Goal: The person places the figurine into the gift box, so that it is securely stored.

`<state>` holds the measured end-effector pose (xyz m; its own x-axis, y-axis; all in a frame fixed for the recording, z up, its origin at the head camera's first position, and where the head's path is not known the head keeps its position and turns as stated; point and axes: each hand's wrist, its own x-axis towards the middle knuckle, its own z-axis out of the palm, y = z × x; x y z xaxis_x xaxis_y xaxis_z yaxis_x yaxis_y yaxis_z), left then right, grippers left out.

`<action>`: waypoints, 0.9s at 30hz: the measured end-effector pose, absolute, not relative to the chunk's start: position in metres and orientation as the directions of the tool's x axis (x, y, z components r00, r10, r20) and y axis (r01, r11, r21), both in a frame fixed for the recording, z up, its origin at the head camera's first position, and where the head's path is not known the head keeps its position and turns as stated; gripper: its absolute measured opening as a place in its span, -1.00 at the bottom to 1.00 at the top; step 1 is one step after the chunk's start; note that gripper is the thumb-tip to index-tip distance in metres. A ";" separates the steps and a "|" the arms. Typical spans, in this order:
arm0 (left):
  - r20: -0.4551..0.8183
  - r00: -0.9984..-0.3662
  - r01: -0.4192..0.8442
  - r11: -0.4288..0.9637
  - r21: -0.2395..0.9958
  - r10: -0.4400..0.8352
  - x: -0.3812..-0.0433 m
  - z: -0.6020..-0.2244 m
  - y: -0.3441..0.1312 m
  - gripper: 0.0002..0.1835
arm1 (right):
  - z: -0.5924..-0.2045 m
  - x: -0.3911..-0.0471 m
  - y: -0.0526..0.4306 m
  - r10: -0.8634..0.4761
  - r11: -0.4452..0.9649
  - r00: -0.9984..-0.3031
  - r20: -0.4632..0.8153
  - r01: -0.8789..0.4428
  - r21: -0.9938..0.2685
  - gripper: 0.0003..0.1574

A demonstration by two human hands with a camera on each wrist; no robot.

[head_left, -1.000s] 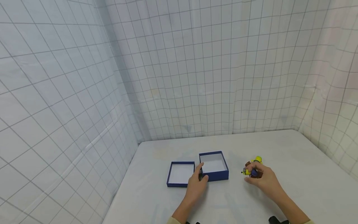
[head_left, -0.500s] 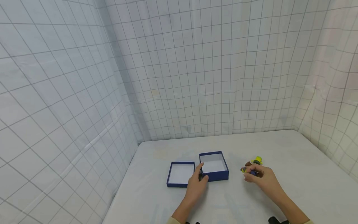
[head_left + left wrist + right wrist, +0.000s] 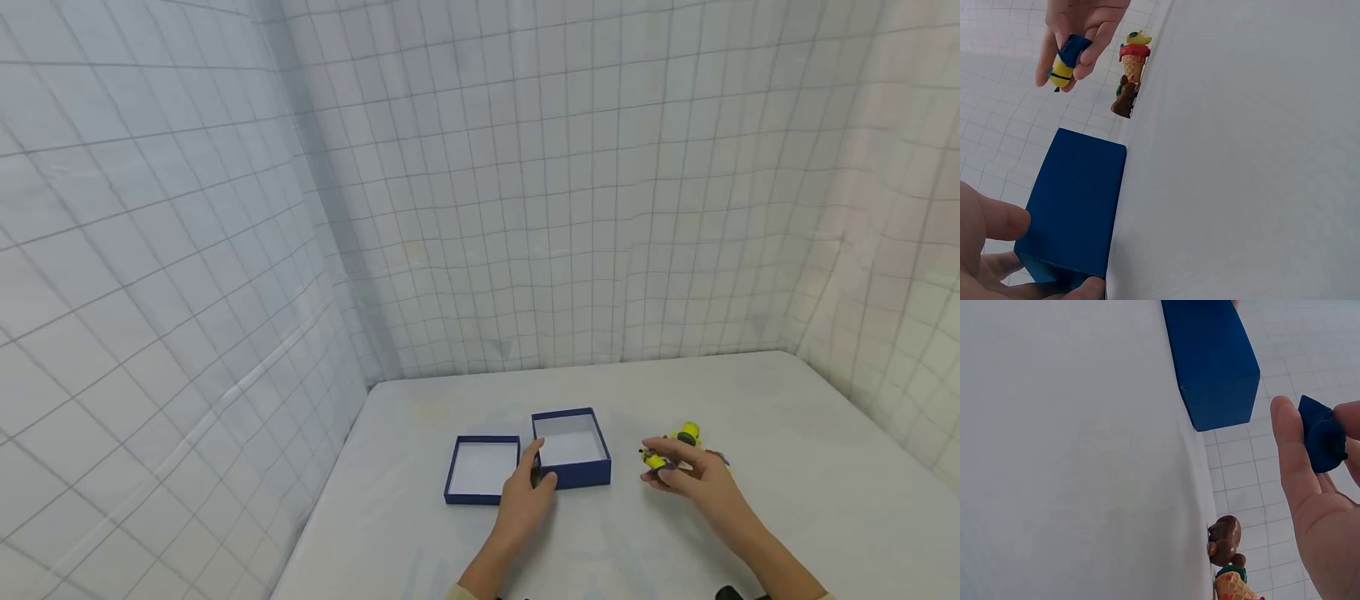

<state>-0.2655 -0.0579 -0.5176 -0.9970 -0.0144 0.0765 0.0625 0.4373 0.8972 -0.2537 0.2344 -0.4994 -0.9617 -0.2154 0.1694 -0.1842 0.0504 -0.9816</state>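
In the head view my left hand holds the near left corner of an open blue box with a white inside. The left wrist view shows its fingers and thumb around the box's end. To the right, my right hand pinches a small yellow-and-blue toy figure between thumb and fingers, off the table. The right wrist view shows the figure's blue end. Close by stand a brown toy animal and a toy ice cream cone with a yellow top.
A shallow blue box lid lies inside up, left of the box. The white table ends at the back against a white gridded curtain. Beyond my right hand a yellow toy shows.
My right hand has picked up the yellow-and-blue toy figure from among the toys and turned it slightly to the left. The left hand and the box have stayed in place.
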 end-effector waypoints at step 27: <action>0.085 -0.996 0.068 0.463 0.884 -0.017 -0.265 -0.521 -0.057 -0.37 | -0.490 -0.256 0.216 -0.108 0.100 -0.986 0.125 -0.136 -0.986 -0.40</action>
<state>-0.2649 -0.0574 -0.5210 -0.9962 -0.0167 0.0850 0.0676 0.4625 0.8840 -0.2558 0.2156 -0.4905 -0.9863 -0.1080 0.1247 -0.1356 0.0998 -0.9857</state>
